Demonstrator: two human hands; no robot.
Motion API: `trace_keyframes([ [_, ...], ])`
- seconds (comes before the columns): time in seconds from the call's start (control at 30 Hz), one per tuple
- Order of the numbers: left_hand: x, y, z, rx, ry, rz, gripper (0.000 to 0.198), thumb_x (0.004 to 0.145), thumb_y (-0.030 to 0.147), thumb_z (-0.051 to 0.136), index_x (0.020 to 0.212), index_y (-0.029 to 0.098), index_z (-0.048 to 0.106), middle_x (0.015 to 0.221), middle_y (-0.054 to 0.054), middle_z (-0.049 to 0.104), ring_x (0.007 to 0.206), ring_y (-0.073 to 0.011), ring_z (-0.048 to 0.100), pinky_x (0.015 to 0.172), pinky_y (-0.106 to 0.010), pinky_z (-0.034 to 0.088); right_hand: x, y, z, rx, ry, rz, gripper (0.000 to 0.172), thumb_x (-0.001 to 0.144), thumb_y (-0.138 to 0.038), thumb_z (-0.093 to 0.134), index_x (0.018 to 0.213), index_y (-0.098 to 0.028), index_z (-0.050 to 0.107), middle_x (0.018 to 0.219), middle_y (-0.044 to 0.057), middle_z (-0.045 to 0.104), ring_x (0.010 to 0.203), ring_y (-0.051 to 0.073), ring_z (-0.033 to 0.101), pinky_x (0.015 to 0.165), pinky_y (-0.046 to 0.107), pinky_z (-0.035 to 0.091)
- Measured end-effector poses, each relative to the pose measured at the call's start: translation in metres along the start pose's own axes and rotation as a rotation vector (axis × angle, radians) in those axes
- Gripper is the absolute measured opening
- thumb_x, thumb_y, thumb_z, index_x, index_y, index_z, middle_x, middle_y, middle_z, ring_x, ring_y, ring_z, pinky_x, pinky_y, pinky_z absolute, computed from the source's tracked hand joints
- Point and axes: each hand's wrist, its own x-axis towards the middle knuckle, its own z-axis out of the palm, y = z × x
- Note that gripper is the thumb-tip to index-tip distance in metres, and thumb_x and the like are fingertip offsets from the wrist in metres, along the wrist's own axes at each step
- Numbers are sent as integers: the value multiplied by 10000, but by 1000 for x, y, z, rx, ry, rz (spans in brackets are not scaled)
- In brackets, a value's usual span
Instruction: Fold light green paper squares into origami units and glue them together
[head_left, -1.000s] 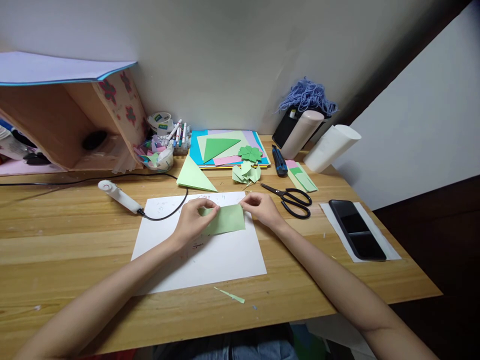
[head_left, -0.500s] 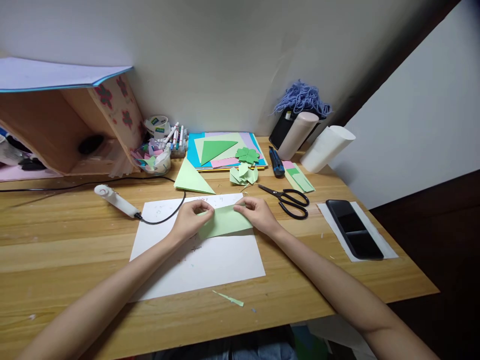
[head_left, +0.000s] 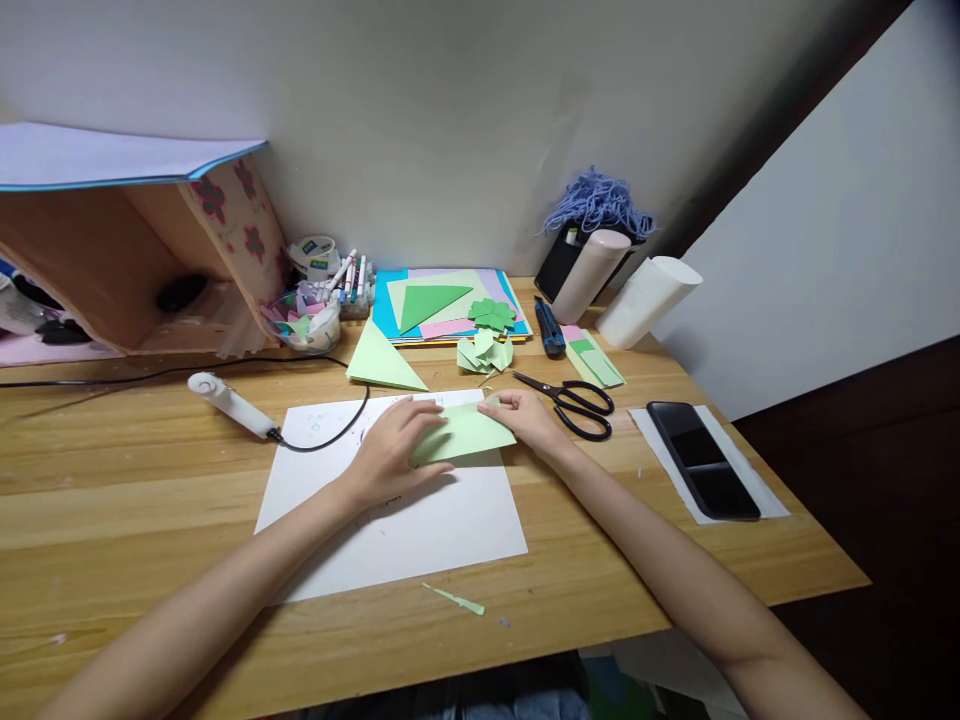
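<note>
Light-brown wooden tabletop (head_left: 150, 500) fills most of the view, bearing 1 white rectangular paper sheet (head_left: 450, 530). Over the sheet, the left hand (head_left: 394, 455) spreads thumb and fingers wide around the left end of 1 pale green rectangular paper piece (head_left: 472, 435). The right hand (head_left: 525, 420) pinches that piece's far edge between thumb and finger. Black-handled metal scissors (head_left: 559, 392) lie just beyond the right hand. Near the table's front edge lies 1 thin pale green paper sliver (head_left: 463, 602).

Plain grey wall (head_left: 420, 130), wooden tabletop (head_left: 112, 520), white panel (head_left: 847, 230) at right
</note>
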Motion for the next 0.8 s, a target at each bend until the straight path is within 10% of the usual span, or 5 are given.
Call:
trace_keyframes([
  [0.57,-4,-11,5,-293,-114,-246,132,742,315,585,766,185,581,914,-53,634,823,-163,582,718,-295,445,4,1,1,0,-47,30,444,777,-547,444,944,-160,583,755,50,634,526,96,543,407,180,405],
  [0.8,-5,-11,4,-281,157,-458,149,818,316,455,815,183,522,815,-42,603,746,-147,566,673,-264,453,1,2,4,38,-110,20,444,789,-537,430,1068,-196,384,612,5,616,447,118,556,410,210,430],
])
